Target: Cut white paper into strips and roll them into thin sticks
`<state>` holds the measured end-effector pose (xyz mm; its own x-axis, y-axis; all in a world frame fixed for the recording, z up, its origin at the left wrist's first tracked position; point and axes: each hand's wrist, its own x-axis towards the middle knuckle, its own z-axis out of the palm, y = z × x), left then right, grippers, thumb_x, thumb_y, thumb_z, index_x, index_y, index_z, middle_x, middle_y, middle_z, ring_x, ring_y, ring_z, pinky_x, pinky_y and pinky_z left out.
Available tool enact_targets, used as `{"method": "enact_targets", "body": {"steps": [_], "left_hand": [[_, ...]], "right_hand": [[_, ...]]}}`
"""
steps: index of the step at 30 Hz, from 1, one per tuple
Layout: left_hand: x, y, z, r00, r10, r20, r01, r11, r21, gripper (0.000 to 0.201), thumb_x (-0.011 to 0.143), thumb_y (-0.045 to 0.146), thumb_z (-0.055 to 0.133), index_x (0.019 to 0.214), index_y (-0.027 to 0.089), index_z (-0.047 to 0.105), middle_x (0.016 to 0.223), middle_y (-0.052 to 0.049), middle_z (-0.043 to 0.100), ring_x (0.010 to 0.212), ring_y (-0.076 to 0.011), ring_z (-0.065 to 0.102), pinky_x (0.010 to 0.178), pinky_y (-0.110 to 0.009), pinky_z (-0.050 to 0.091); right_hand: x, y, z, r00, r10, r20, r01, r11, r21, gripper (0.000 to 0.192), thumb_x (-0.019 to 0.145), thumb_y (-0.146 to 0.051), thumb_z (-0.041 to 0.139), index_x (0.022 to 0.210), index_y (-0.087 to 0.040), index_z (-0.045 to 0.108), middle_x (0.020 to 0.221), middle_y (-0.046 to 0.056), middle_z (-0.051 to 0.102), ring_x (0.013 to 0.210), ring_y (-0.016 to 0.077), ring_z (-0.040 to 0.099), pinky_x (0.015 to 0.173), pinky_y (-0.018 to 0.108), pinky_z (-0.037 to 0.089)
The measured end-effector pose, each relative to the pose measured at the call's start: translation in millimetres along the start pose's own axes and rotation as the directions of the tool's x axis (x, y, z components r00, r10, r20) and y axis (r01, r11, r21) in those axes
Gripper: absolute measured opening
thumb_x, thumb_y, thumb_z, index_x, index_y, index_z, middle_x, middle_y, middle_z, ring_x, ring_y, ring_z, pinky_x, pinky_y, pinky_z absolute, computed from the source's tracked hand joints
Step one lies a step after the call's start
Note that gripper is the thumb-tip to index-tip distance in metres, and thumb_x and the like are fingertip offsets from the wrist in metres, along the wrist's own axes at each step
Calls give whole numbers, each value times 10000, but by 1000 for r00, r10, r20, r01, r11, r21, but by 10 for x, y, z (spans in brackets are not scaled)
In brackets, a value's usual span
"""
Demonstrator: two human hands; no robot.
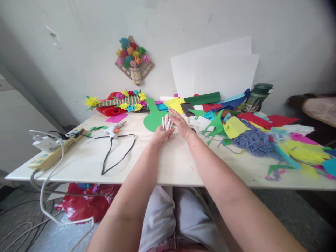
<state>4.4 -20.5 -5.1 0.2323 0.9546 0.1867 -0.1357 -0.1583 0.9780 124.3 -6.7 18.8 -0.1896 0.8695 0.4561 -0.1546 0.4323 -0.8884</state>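
Note:
My left hand (160, 134) is closed around a small bundle of white paper sticks (166, 124), held upright over the middle of the white table (168, 164). My right hand (180, 123) is beside the bundle with its fingers spread, and its fingertips touch the tops of the sticks. A green paper cut-out (153, 118) lies just behind the hands. Both forearms reach in from the bottom of the view.
A glue gun (114, 130) with a black cord lies at left, next to a power strip (56, 151). Coloured paper scraps and purple yarn (252, 140) cover the right side. Paper flower crafts (123, 102) and white sheets (217, 73) stand at the back wall. A dark jar (257, 96) is at right.

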Motion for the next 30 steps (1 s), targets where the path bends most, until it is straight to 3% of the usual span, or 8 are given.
{"method": "enact_targets", "body": {"steps": [5,9,15,17,20,25,30], "left_hand": [[15,-35,-11,1000,-22,-17,24,996,90,290,586,267,740,693,157,493,456,49,491,371,-65,417,389,-200,323],[12,-51,-14,999,-44,2,44,990,131,261,612,275,719,687,160,498,425,51,473,348,-68,393,375,-202,308],[16,-5,18,996,-33,-77,52,966,254,233,606,241,731,659,161,519,420,65,429,364,-56,355,397,-200,261],[41,26,10,993,5,-121,40,932,361,223,588,223,737,663,158,538,446,59,452,404,-65,391,423,-198,275],[104,79,-32,990,49,-134,27,860,510,239,571,230,742,710,166,559,473,50,496,433,-89,435,443,-202,299],[188,223,-110,997,-67,-29,68,716,694,202,573,199,725,694,179,565,450,30,515,386,-107,446,418,-207,288],[189,378,-180,988,-136,73,14,551,835,148,571,190,701,684,193,605,441,21,507,393,-135,461,399,-215,267]], "right_hand": [[-21,-77,52,998,-15,68,17,999,-33,518,750,-549,584,1127,-199,643,979,61,693,914,197,625,862,355,470],[-12,-68,60,998,-19,55,24,996,-86,493,757,-563,559,1053,-183,665,922,58,690,869,185,615,795,324,476],[52,-11,-18,994,-88,-65,53,908,-416,349,738,-459,585,921,-173,667,859,35,647,789,154,572,750,281,454],[71,17,-59,989,-101,-108,39,883,-468,291,718,-409,603,875,-170,658,797,21,629,701,136,543,686,265,450],[76,49,-111,987,-38,-155,-29,911,-412,282,701,-404,606,833,-157,635,719,10,593,578,109,488,567,246,424],[33,25,-158,991,47,-122,-85,942,-326,395,636,-446,656,904,-157,626,735,10,590,567,98,476,487,218,381],[3,15,-240,990,138,-31,-141,933,-331,306,611,-416,670,747,-145,627,635,-6,566,574,107,485,481,217,383]]}}
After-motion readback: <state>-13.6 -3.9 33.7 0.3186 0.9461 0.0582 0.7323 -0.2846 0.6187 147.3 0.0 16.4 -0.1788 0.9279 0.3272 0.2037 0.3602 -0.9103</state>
